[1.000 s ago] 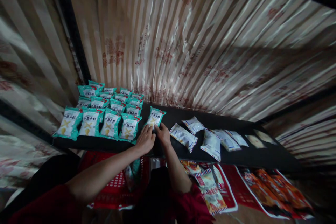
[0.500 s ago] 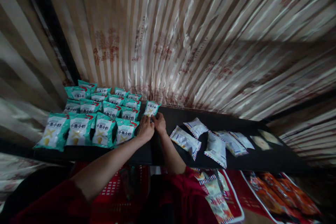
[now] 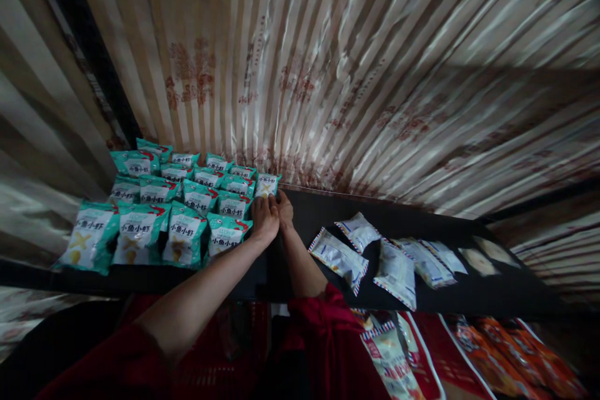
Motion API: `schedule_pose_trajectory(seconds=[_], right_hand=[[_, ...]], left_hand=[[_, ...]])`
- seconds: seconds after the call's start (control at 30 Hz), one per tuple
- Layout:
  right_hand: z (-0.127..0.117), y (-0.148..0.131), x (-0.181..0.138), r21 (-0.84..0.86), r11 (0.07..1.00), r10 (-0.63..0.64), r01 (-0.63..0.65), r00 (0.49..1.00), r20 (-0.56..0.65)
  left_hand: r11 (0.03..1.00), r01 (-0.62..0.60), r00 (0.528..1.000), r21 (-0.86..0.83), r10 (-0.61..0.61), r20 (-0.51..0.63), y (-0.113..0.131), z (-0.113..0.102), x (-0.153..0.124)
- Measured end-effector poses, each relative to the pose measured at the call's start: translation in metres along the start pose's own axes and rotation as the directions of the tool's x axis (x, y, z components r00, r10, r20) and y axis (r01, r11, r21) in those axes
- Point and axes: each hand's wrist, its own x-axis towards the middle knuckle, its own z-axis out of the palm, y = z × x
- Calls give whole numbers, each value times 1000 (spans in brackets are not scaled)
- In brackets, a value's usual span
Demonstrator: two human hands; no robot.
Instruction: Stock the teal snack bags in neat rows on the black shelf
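A teal-and-white snack bag (image 3: 267, 184) stands upright at the back right end of the rows, its lower part covered by my hands. My left hand (image 3: 265, 220) closes round its lower left side, and my right hand (image 3: 284, 209) grips the lower right. The two hands touch each other. Rows of matching snack bags (image 3: 137, 234) stand to the left, several deep, printed fronts facing me. The nearest of them, a front-row bag (image 3: 225, 234), sits just left of my left wrist.
The black shelf (image 3: 300, 206) carries several white packets with striped edges (image 3: 396, 272) lying flat at right, and pale round items (image 3: 478, 260) beyond. A striped curtain (image 3: 309, 62) hangs behind. Below stand red baskets (image 3: 426, 337) with white packets and orange packets (image 3: 509, 347).
Both hands have carried the held snack bag slightly back and left, so it now stands close against the rows. The view has shifted a little.
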Motion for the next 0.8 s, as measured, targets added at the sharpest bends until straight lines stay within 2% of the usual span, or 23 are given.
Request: schedule_pose_trajectory(seconds=[0.13,0.3,0.5,0.7,0.8], right_hand=[[2,0,3,30,1000,6,-6,1000,11],[3,-2,3,40,999,26,-26,1000,-1],[4,-4,4,43,999,-2,0,999,49],[9,2,4,95,995,-34,35,999,-11],[13,5,5,79,996,-31,31,1000,2]], left_hand=[[1000,9,1000,-13,-10,-20,1,-1,1],[998,58,998,-25,-57,27,2,-6,2],[991,108,994,-80,-108,2,0,-4,2],[992,82,997,-92,-81,7,-7,1,2],[994,77,997,-81,-76,11,-8,2,3]])
